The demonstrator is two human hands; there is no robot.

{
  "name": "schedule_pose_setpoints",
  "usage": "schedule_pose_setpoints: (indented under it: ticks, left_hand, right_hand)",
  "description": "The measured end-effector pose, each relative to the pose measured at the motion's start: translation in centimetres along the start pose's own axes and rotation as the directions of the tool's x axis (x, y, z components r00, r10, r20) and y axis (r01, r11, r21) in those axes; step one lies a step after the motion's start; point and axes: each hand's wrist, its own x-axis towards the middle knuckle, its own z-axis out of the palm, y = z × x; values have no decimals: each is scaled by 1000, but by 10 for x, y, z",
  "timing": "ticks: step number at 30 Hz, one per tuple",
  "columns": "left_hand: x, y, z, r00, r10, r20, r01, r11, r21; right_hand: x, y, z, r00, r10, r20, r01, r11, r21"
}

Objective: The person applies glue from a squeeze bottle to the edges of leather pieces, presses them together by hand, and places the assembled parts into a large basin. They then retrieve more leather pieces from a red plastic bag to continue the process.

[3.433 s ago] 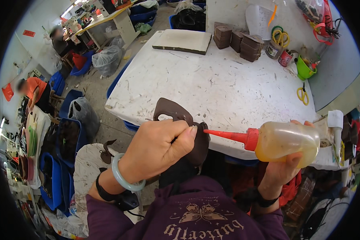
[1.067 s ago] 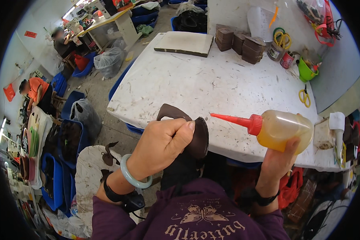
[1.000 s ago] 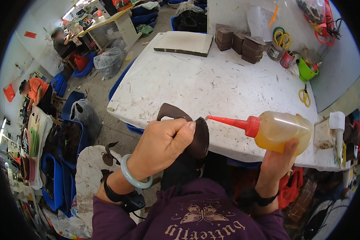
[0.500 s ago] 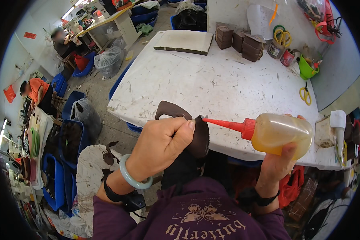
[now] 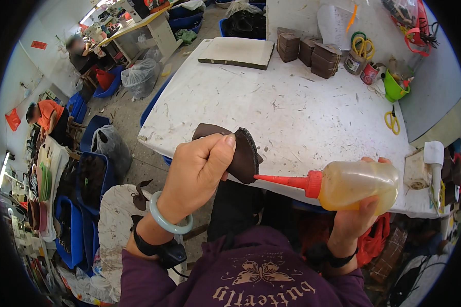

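My left hand [image 5: 202,166] is closed on a dark brown leather piece [image 5: 245,157], thumb on top, above the near edge of the white table. The piece is folded or curved, and a dark edge curves down its right side. My right hand [image 5: 361,212] grips a clear squeeze bottle [image 5: 356,187] of yellowish liquid, held sideways. Its red nozzle points left, and the tip is at the lower right edge of the leather piece. Whether liquid is coming out is too small to tell.
On the white table [image 5: 215,100] lie a pale slab [image 5: 235,52] and stacks of brown pieces [image 5: 325,60] at the back. Yellow-handled scissors [image 5: 392,122] and a green cup [image 5: 394,86] sit at the right. Blue bins [image 5: 69,230] line the left floor. Two people sit farther off.
The bottle has tilted and shifted slightly down, its nozzle tip moving from the top of the leather's edge to its lower end. My left hand has turned the piece and moved slightly left.
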Motion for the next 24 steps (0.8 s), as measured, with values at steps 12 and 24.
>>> schedule_pose_setpoints:
  ticks: [12,24]
  left_hand:
    - [3,-3,-8,996,-88,5,88,988,-127]
    - [11,-11,-8,992,-127,14,126,955,-267]
  right_hand:
    - [22,23,-18,983,-11,-185,57,968,246]
    - [2,44,8,566,787,247,-734,344,585]
